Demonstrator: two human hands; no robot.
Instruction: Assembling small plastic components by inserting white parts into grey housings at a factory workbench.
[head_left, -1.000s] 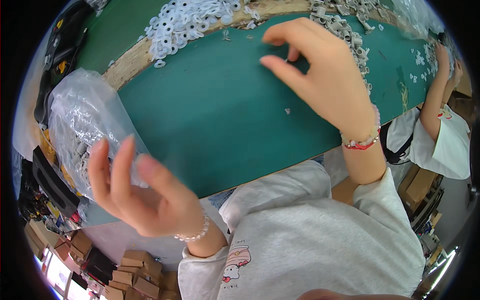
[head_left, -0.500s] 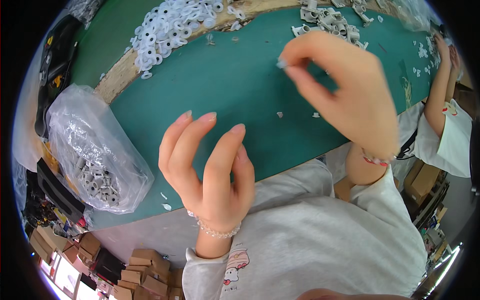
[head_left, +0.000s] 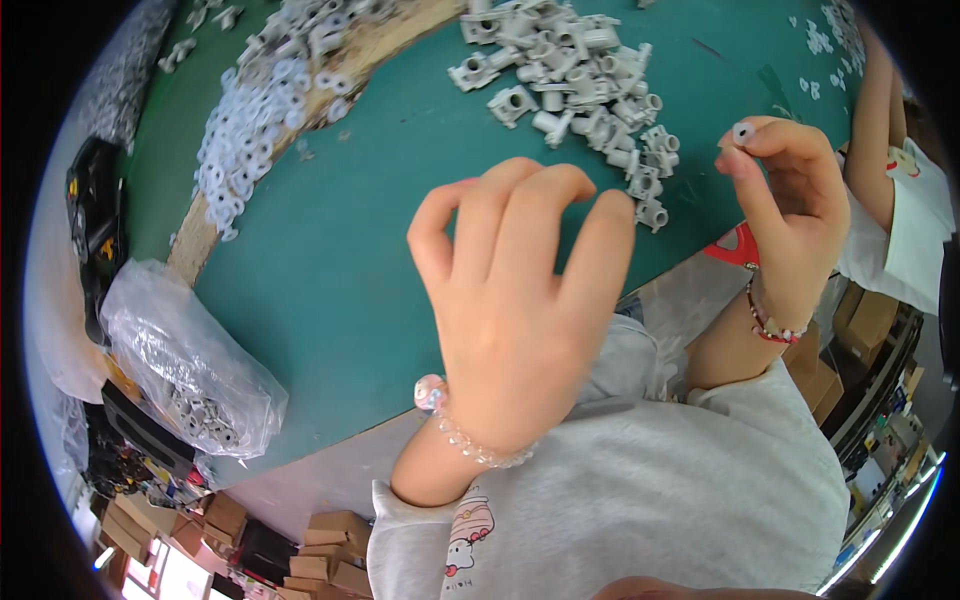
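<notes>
Over the near part of the flat green worktop (head_left: 340, 260), left hand (head_left: 510, 320): palm down, fingers spread and bent, the forefinger near the closest grey pieces; whether its grip holds anything cannot be told, as the thumb and the undersides of the fingers are hidden.
Left wrist: a bracelet of clear beads (head_left: 478, 448) (one large pastel bead sits at its outer side).
Right hand (head_left: 800, 195): out to the right, well apart from the left, its grip pinching a small ring between thumb and forefinger.
Small whitish plastic ring with a dark centre (head_left: 742, 132): at those fingertips, to the right of the grey pile.
Grey pile: moulded plastic fittings with short round tubes (head_left: 585, 85), heaped loosely beyond the left hand and trailing toward the right one.
Bag: clear, crumpled plastic (head_left: 190, 335), at the left on the worktop, more grey fittings (head_left: 205, 420) inside.
Ring heap: many translucent whitish plastic rings (head_left: 245, 150), lying at the far left, partly on a rough strip of bare wood (head_left: 192, 250).
Far right: another person's bare forearm (head_left: 878, 110), near scattered small white pieces (head_left: 818, 40).
</notes>
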